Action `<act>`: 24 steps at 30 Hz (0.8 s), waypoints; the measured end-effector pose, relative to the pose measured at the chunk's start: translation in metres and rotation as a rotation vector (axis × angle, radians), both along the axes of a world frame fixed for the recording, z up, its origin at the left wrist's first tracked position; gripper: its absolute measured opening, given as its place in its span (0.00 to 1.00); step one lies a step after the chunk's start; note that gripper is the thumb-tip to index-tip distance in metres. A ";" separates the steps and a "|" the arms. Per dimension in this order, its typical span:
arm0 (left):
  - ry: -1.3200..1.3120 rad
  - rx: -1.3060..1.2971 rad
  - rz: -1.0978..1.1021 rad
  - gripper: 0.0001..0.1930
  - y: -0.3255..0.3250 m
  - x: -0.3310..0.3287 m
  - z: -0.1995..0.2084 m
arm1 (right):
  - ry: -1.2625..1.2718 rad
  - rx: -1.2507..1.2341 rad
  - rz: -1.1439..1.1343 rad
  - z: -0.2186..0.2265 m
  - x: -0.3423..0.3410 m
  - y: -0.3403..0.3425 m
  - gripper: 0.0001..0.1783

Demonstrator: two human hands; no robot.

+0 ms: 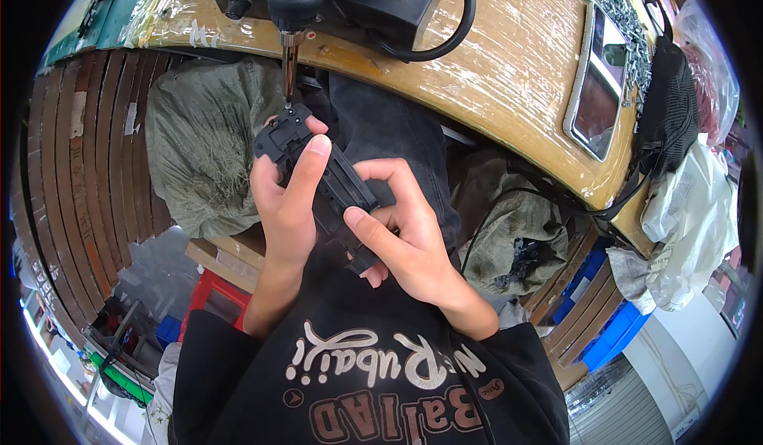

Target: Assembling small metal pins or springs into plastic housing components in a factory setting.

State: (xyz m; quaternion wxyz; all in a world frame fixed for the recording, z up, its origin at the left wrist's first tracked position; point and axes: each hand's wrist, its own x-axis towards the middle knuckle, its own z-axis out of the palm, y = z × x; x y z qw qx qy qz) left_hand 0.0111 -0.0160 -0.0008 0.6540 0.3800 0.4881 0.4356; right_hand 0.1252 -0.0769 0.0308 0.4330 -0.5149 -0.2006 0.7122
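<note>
A black plastic part (318, 171), long and blocky, is held in both hands over my lap. My left hand (284, 207) grips its upper end, with a finger pressed on top. My right hand (405, 242) clasps its lower end from the right. A powered screwdriver (291, 0) hangs from above, and its metal bit (289, 71) comes down onto the top end of the black part.
A curved wooden workbench (509, 63) runs across the top, with a black box (373, 0), a thick cable (453, 28), a phone (598, 79) and a heap of screws (628, 32). A grey-green sack (203, 139) lies left, white bags (687, 222) and blue crates (612, 338) right.
</note>
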 end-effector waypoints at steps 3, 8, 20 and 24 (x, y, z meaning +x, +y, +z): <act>0.004 0.032 -0.001 0.09 0.000 0.000 -0.001 | 0.003 -0.006 -0.003 -0.002 0.000 -0.001 0.16; -0.013 0.052 0.016 0.09 0.000 0.004 -0.002 | -0.006 0.004 -0.005 -0.006 0.000 -0.001 0.16; -0.008 0.027 0.023 0.08 0.003 0.001 0.000 | 0.011 0.039 -0.024 -0.007 -0.003 0.001 0.17; -0.009 0.045 0.026 0.07 0.004 0.002 -0.001 | 0.009 0.040 -0.036 -0.008 -0.003 0.001 0.17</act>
